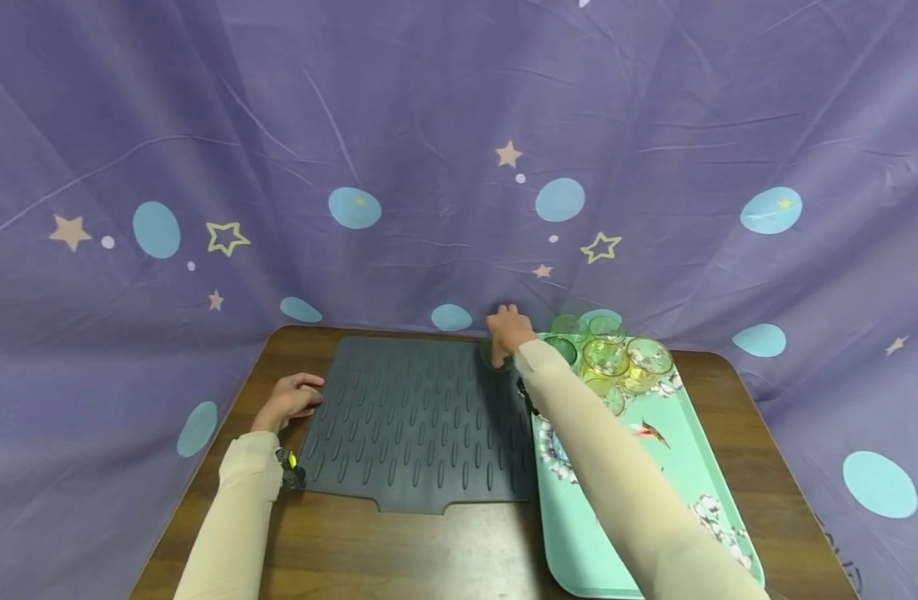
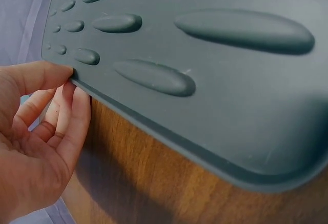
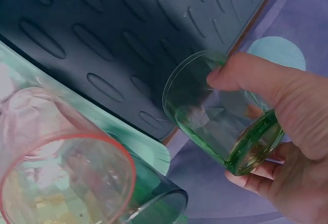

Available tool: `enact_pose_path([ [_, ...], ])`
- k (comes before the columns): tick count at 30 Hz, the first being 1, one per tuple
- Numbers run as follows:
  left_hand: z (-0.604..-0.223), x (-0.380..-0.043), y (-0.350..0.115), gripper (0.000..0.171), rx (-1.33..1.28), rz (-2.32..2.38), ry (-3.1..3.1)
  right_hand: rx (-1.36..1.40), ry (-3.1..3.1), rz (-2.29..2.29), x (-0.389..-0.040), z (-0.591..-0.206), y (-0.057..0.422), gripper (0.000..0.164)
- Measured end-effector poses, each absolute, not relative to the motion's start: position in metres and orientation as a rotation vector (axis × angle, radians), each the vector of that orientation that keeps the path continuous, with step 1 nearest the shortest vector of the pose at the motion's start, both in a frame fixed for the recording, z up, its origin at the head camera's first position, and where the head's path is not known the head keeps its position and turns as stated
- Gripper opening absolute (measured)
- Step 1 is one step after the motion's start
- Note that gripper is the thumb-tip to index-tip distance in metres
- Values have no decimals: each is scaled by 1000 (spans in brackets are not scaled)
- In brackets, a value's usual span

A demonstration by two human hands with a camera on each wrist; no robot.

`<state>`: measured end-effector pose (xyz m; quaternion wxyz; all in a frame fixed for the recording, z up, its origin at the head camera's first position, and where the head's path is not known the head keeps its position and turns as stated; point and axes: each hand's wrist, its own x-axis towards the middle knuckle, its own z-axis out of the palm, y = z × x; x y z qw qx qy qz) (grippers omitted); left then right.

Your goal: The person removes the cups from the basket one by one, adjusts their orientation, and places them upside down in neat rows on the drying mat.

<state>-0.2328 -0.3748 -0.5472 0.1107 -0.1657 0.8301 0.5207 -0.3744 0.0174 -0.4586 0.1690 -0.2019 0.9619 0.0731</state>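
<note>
My right hand [image 1: 509,332] grips a clear green glass tumbler [image 3: 205,116] at the far right corner of the grey drying mat [image 1: 421,417]. In the right wrist view the thumb lies along the tumbler's side and other fingers are at its thick green base. Its open rim points toward the mat, so the tumbler is turned bottom up. At the mat's left edge, my left hand [image 2: 38,131] pinches the edge between thumb [image 2: 48,76] and fingertips. Close by the right hand stand a pink-rimmed glass [image 3: 66,178] and a dark green glass [image 3: 159,201].
To the mat's right lies a mint tray [image 1: 699,467] with floral and bird prints. Several green and yellow glasses [image 1: 605,358] crowd its far end, partly behind the right sleeve. The wooden table [image 1: 398,550] meets a purple curtain [image 1: 428,167] at the back.
</note>
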Motion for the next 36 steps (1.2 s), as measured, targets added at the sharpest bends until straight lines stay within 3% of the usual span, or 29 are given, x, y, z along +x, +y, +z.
enact_pose_path([
  [7, -550, -232, -376, 38, -427, 1587, 2409, -571, 2734, 223, -372, -474, 21, 57],
  [14, -552, -234, -372, 45, -496, 1551, 2428, -566, 2737, 231, -371, -482, 22, 54],
  [28, -551, -234, -373, 42, -507, 1520, 2442, -573, 2731, 234, -371, -486, 21, 49],
  [36, -549, -232, -375, 42, -508, 1514, 2456, -647, 2742, 203, -369, -472, 22, 88],
])
